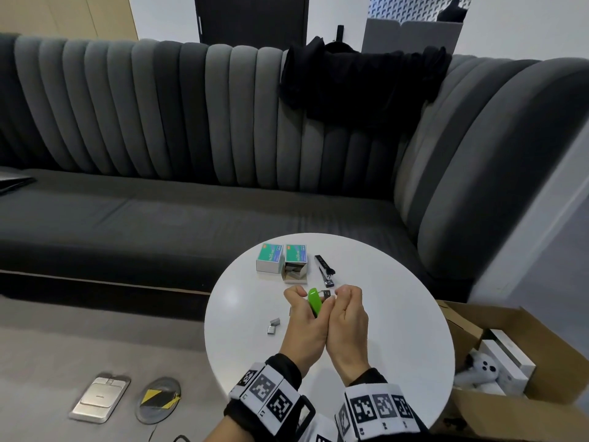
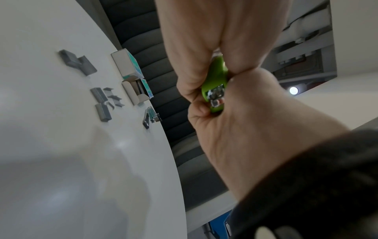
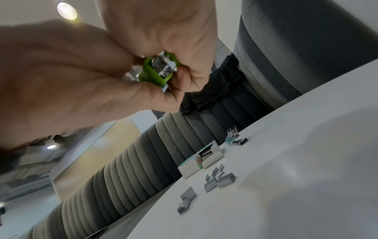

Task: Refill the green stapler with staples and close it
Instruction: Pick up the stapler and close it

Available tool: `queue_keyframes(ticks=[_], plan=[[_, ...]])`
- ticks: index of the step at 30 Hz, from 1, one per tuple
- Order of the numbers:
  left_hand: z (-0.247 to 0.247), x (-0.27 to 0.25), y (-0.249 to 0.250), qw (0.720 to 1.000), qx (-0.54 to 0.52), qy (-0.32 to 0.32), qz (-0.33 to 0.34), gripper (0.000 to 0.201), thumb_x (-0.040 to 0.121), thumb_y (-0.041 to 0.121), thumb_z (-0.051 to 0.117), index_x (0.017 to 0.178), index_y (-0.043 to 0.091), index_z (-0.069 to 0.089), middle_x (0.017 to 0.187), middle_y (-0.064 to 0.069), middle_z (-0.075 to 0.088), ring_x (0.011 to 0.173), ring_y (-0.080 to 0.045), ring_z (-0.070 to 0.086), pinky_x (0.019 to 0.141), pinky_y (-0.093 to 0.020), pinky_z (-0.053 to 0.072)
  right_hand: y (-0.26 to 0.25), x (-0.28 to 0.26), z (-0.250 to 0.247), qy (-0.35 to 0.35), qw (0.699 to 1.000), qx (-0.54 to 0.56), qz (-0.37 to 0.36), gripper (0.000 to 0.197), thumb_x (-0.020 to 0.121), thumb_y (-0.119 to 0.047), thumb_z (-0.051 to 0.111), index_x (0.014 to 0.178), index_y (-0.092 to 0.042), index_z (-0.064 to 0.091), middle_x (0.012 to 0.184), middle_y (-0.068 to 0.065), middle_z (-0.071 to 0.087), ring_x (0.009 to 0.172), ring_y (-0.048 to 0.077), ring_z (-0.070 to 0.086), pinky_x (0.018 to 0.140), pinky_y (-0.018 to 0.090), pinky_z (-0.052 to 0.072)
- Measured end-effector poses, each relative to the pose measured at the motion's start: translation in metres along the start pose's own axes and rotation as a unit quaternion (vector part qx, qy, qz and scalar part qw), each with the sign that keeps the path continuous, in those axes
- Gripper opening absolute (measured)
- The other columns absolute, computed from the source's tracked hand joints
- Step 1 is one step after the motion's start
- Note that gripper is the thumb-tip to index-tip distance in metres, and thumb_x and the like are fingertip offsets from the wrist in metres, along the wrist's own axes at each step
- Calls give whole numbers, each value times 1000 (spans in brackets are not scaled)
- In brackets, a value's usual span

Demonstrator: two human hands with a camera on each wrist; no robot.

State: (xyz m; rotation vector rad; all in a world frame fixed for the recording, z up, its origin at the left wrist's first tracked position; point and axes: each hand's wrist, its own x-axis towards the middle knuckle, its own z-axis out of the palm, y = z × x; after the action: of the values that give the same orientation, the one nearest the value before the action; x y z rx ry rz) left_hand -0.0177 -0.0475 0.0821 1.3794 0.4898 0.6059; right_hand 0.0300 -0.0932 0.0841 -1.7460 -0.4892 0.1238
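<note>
Both hands hold the green stapler (image 1: 313, 300) (image 2: 216, 84) (image 3: 156, 73) just above the white round table (image 1: 398, 320). My left hand (image 1: 298, 312) (image 2: 235, 129) curls round its green body. My right hand (image 1: 348, 309) (image 3: 71, 84) pinches its right side, where the shiny metal magazine end (image 1: 327, 294) shows. Whether a staple strip sits between the fingers is hidden. Several loose staple strips (image 1: 274, 325) (image 2: 101, 103) (image 3: 219, 179) lie on the table left of the hands. An open staple box (image 1: 296, 264) stands behind them.
A closed staple box (image 1: 270, 257) stands left of the open one. A black stapler (image 1: 324, 270) lies just beyond the hands. A grey sofa (image 1: 191, 218) wraps behind the table. An open cardboard box (image 1: 516, 371) sits on the floor at the right.
</note>
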Motion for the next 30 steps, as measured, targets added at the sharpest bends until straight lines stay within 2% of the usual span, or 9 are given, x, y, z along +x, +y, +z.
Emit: queue_keyframes(ticks=[2, 6, 9, 11, 14, 18, 21, 25, 30], plan=[[1, 1, 0, 1000, -3, 9, 7, 30, 92, 14, 49, 83, 26, 23, 80, -7, 47, 73, -14, 44, 68, -27, 43, -1, 0, 1, 21, 1000, 8, 4, 20, 99, -18, 28, 89, -8, 43, 71, -2, 50, 70, 20, 49, 57, 21, 36], [5, 0, 1, 999, -2, 31, 22, 28, 93, 12, 47, 85, 26, 23, 84, -6, 45, 71, -12, 44, 65, -22, 43, -3, 1, 3, 72, 997, 35, 11, 19, 99, -17, 27, 90, -9, 41, 76, 3, 49, 69, 18, 46, 56, 8, 38], [4, -3, 1, 999, -32, 14, 13, 30, 93, 15, 48, 105, 26, 22, 88, -6, 53, 69, -4, 54, 65, -15, 48, -2, 4, 1, 59, 996, 61, 40, 22, 99, -21, 25, 95, -13, 44, 84, 4, 52, 80, 21, 49, 64, 18, 39], [1, -4, 1, 998, -56, -12, -2, 38, 91, 20, 51, 116, 28, 24, 96, -5, 61, 76, -1, 59, 72, -15, 47, -1, 8, -3, 34, 992, 96, 77, 27, 99, -24, 23, 94, -17, 48, 80, 0, 49, 80, 19, 48, 72, 28, 40], [-7, -3, -1, 992, -105, -62, -23, 53, 78, 26, 61, 125, 27, 37, 109, -9, 66, 96, -16, 64, 89, -26, 46, -4, 11, -11, -13, 977, 174, 122, 34, 99, -28, 23, 85, -21, 53, 77, 4, 54, 72, 18, 49, 62, 28, 41], [-16, 1, 3, 985, -125, -118, -21, 41, 81, -2, 57, 113, 23, 51, 92, -3, 72, 87, -15, 66, 80, -18, 54, -6, 12, -18, -49, 966, 213, 140, 39, 100, -31, 23, 85, -18, 57, 77, 7, 62, 67, 18, 54, 55, 27, 40], [-20, 2, 4, 985, -111, -134, -9, 39, 82, -9, 54, 108, 21, 53, 80, 4, 75, 79, -8, 69, 71, -16, 55, -7, 10, -17, -68, 965, 210, 143, 40, 100, -32, 23, 86, -18, 58, 79, 10, 60, 69, 19, 53, 56, 27, 40], [-19, 0, 5, 982, -142, -121, -9, 37, 78, 6, 64, 113, 13, 53, 82, 4, 75, 80, -8, 69, 71, -15, 54, -8, 7, -13, -71, 967, 203, 138, 40, 100, -30, 24, 84, -17, 58, 79, 12, 60, 67, 18, 53, 56, 28, 40], [-20, 1, -1, 974, -186, -133, 1, 69, 47, 47, 86, 102, 13, 64, 90, -2, 75, 85, -11, 68, 74, -18, 53, -12, 3, -9, -55, 974, 185, 121, 38, 100, -26, 23, 81, -19, 55, 80, 13, 54, 65, 17, 49, 56, 26, 41]])
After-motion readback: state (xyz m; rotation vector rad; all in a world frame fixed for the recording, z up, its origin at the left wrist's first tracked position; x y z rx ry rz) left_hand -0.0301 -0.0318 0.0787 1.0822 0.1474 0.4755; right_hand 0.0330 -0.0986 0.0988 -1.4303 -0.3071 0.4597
